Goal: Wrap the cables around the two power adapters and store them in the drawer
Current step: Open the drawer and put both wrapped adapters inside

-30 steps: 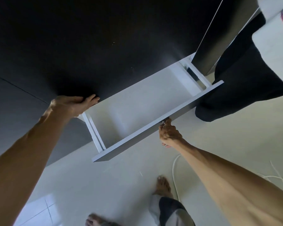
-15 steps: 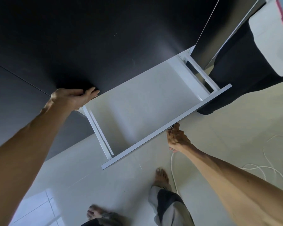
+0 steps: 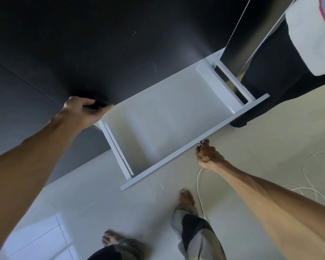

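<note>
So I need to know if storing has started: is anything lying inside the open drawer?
No, the drawer shows only its bare white bottom, while white cables lie on the floor.

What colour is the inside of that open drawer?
White: the drawer shows plain white inside, seen in the head view.

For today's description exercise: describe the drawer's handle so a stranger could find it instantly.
Start at the dark desk, then the white drawer pulled out beneath it. On its long front panel, the right hand pinches a small metallic knob, the only shiny piece on that white panel.
</note>
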